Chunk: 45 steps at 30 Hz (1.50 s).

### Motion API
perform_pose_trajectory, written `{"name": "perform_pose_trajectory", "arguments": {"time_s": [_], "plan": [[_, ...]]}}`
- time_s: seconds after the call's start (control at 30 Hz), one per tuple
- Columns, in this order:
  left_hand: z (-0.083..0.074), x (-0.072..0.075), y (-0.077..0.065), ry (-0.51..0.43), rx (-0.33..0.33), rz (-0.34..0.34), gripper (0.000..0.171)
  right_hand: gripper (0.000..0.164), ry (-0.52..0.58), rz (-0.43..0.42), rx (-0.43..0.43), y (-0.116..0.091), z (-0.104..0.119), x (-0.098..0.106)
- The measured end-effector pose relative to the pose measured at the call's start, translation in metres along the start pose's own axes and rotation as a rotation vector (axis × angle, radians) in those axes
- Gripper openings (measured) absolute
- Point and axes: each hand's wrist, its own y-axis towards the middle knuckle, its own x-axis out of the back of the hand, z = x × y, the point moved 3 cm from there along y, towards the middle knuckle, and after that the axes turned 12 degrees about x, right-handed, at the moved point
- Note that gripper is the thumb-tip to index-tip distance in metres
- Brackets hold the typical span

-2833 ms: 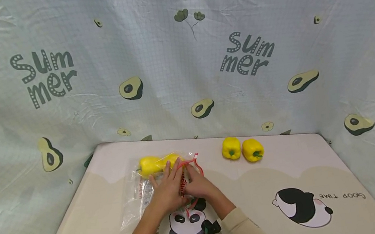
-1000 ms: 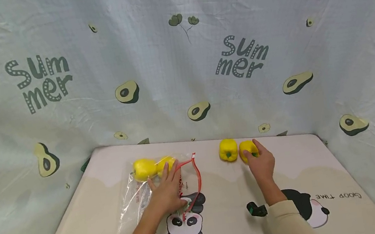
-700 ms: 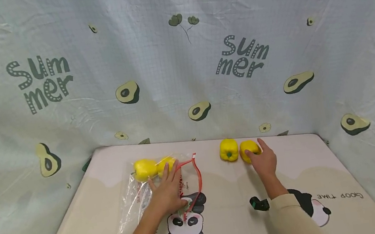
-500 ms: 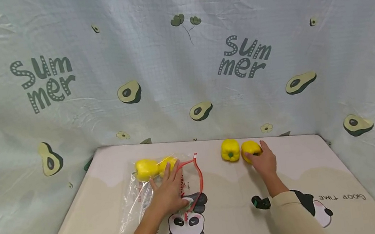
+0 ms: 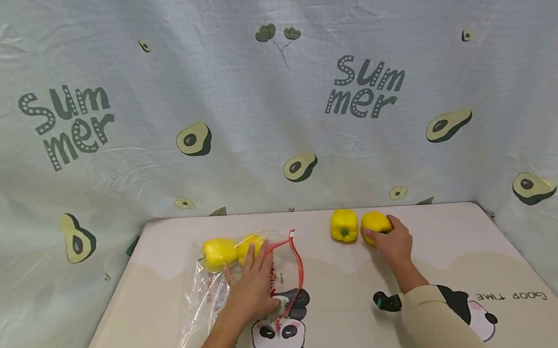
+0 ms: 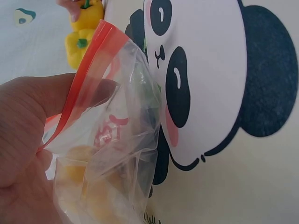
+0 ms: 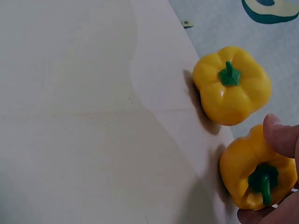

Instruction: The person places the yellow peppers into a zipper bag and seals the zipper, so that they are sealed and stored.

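A clear zip bag [image 5: 196, 310] with a red zip edge [image 5: 298, 260] lies on the left of the table, its mouth to the right. Inside it are yellow bell peppers [image 5: 219, 253]. My left hand [image 5: 249, 291] rests over the bag near the mouth, fingers spread and straight; in the left wrist view the thumb [image 6: 60, 93] reaches behind the red edge. With my right hand [image 5: 394, 241] I grip a yellow bell pepper [image 5: 374, 223] at the back right, thumb on one side, fingers on the other. Another yellow bell pepper [image 5: 343, 225] sits just left of it.
The pale table cover [image 5: 344, 331] carries printed pandas and lettering. A white curtain [image 5: 234, 85] with avocado prints hangs behind the table's back edge. Small black wrist cameras [image 5: 387, 301] show at both wrists.
My right hand has left the bag, moved right to the far-right bell pepper and taken hold of it. My left hand has stayed on the bag.
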Motion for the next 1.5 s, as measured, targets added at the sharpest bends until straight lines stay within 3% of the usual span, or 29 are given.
{"name": "perform_pose_trajectory", "arguments": {"time_s": [0.47,1.2,1.5], "plan": [[0.0,-0.002,0.002,0.003,-0.006,-0.008,0.108,0.076,0.151,-0.055,-0.07,-0.009,-0.007,0.007],[0.002,0.001,-0.003,-0.019,0.004,0.009,0.106,0.073,0.26,0.091,-0.044,-0.021,-0.011,0.024],[0.0,0.001,-0.002,-0.021,-0.011,0.018,0.108,0.071,0.324,0.157,0.037,-0.025,-0.007,0.033]]}}
